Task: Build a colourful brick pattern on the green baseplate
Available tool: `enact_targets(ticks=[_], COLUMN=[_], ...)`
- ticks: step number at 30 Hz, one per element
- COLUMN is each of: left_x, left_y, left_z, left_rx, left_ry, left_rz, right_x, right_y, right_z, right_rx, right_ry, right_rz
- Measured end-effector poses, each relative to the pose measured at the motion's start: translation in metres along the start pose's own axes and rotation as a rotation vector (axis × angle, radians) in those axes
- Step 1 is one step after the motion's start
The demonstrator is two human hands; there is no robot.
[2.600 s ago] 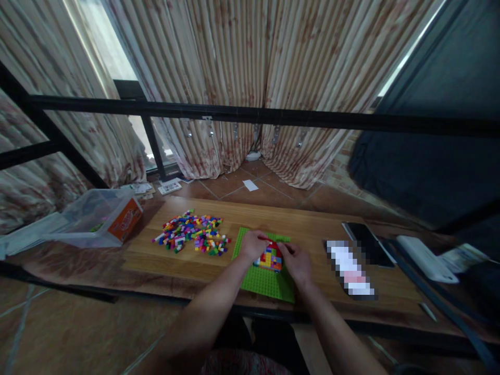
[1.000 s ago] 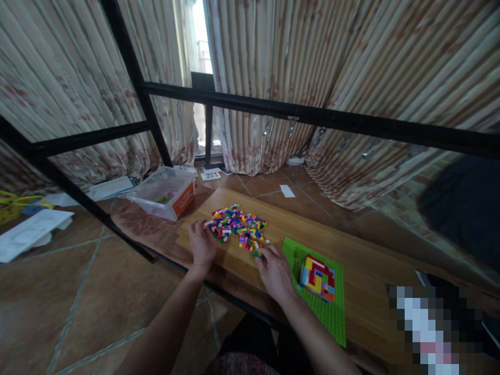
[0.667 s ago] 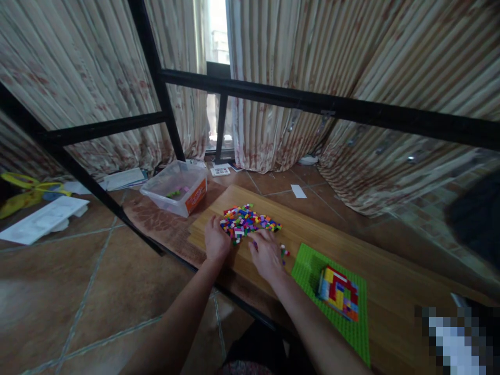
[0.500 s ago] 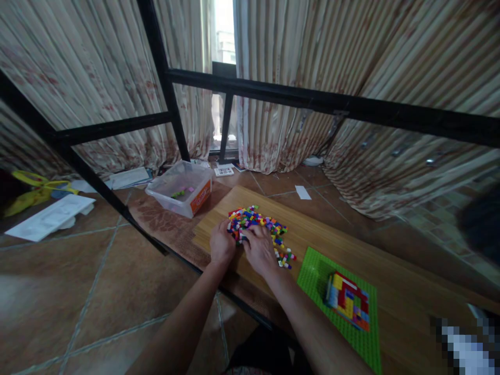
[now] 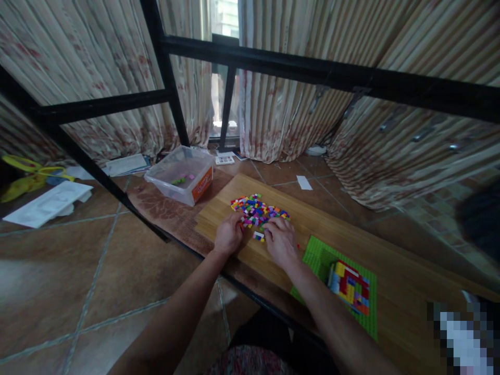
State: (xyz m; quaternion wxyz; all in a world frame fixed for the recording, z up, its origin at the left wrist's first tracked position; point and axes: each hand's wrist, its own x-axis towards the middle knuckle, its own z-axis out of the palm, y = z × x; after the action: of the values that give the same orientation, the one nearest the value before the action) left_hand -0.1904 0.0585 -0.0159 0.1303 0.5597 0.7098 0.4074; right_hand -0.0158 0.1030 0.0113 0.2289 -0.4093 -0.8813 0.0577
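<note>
While both hands are at the loose toy bricks [image 5: 258, 209], heaped to the left of the green studded baseplate [image 5: 315, 248], the step in hand looks like picking through them for particular pieces. Left of the baseplate, at the heap's far side from it, the left hand [image 5: 228, 234] has its fingers curled in at the bricks' edge; whether they pinch one I cannot tell. Nearer the baseplate, the right hand [image 5: 281, 240] bends its fingers down with the thumb underneath, close to a green piece, and its grip is likewise hidden.

The next move seems to call for closing fingertips on one brick and lifting it free without dragging its neighbours along.

Single bricks point every which way, but the heap as a whole is longer sideways, its long axis running roughly toward the baseplate. A white brick [image 5: 258, 235] lies between the hands, also left of the baseplate, with its longer side roughly toward it. On the baseplate sits a low multicoloured brick build [image 5: 349, 287]; its longer side appears to slant from far left to near right. The right forearm [image 5: 326, 312] hides part of the baseplate, so its own long axis is uncertain.
</note>
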Motion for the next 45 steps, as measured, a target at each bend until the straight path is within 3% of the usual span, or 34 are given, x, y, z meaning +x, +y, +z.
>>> enact_targets(ticks=[6, 12, 16, 19, 22, 26, 31, 35, 40, 45], left_x=[0.001, -0.001, -0.002, -0.004, -0.005, -0.006, -0.006, -0.006, -0.005, -0.003], left_y=[-0.001, -0.002, -0.003, -0.006, -0.01, -0.015, -0.016, -0.016, -0.018, -0.014], left_z=[0.0, 0.003, 0.004, 0.004, 0.004, 0.005, 0.005, 0.003, 0.002, 0.0], left_rx=[-0.01, 0.0, 0.006, 0.009, -0.02, -0.085, -0.16, -0.189, -0.196, -0.078], left_ry=[0.051, 0.154, 0.318, 0.468, 0.545, 0.573, 0.6, 0.619, 0.609, 0.492], left_rz=[-0.04, 0.009, -0.015, -0.029, -0.02, -0.03, -0.046, -0.064, -0.09, -0.088], right_x=[-0.001, -0.01, -0.003, 0.013, 0.027, 0.024, 0.001, -0.003, 0.002, -0.005], right_y=[-0.021, -0.009, -0.015, -0.029, -0.039, -0.033, -0.023, -0.046, -0.079, -0.068], right_z=[0.005, -0.003, -0.004, 0.005, 0.019, 0.025, 0.014, 0.013, 0.027, 0.028], right_rx=[-0.018, -0.061, -0.05, -0.031, -0.028, -0.038, -0.048, -0.014, 0.022, -0.005], right_ry=[-0.123, -0.139, -0.056, -0.025, -0.033, -0.054, 0.027, 0.071, -0.011, -0.011], right_rz=[-0.066, -0.005, 0.021, 0.016, 0.016, 0.032, 0.1, 0.147, 0.137, 0.162])
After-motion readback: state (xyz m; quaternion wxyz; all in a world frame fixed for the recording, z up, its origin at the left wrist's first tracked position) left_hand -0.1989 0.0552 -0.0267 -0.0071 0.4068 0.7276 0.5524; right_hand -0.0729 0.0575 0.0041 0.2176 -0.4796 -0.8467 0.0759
